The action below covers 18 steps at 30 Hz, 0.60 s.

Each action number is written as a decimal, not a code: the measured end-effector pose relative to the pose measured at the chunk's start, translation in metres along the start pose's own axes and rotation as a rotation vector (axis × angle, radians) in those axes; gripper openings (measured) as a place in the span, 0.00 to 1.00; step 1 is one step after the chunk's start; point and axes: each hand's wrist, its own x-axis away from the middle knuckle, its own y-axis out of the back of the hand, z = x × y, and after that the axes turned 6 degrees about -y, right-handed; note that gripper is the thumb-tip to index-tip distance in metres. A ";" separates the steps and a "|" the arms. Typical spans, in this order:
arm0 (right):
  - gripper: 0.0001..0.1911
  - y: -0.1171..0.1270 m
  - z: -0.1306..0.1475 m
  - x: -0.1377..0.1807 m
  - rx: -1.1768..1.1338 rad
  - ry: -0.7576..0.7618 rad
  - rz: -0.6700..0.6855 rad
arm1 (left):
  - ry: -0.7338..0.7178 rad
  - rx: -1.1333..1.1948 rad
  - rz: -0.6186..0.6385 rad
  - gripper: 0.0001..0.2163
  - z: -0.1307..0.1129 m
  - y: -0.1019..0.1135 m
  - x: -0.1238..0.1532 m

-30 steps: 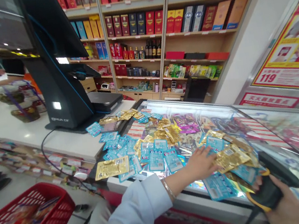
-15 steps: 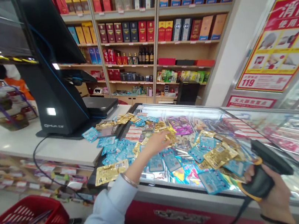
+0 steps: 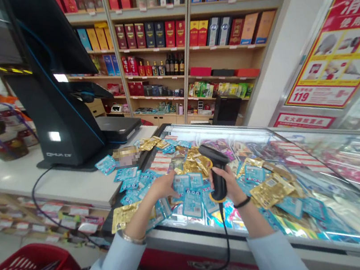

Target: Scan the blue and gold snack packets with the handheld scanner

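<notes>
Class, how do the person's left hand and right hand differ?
The right hand grips a black scanner; the left hand is at blue packets, though whether it grips one is unclear. The left hand has a silvery bangle at its wrist, the right hand a dark band. Both emerge from light blue sleeves.

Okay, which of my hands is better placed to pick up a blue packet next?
Probably your left hand: it's right at the blue packets and holds no tool, while your right hand is wrapped around the black scanner.
</notes>
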 end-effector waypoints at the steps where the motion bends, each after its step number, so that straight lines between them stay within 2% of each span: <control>1: 0.17 -0.002 -0.005 -0.006 -0.016 -0.020 0.019 | -0.021 0.060 -0.025 0.37 0.002 -0.002 -0.005; 5: 0.17 -0.002 -0.017 -0.018 -0.104 -0.056 0.017 | -0.114 0.312 -0.145 0.25 0.011 0.000 -0.037; 10: 0.18 0.004 -0.020 -0.016 -0.174 -0.054 0.006 | -0.181 0.535 -0.179 0.09 0.021 -0.002 -0.077; 12: 0.19 0.005 -0.019 -0.015 -0.184 -0.053 -0.009 | -0.172 0.526 -0.295 0.07 0.026 -0.006 -0.085; 16: 0.17 0.001 -0.021 -0.011 -0.176 -0.064 -0.014 | -0.194 0.409 -0.665 0.05 0.036 -0.012 -0.089; 18: 0.16 -0.002 -0.023 -0.009 -0.155 -0.077 -0.004 | -0.193 0.385 -0.763 0.05 0.040 -0.013 -0.090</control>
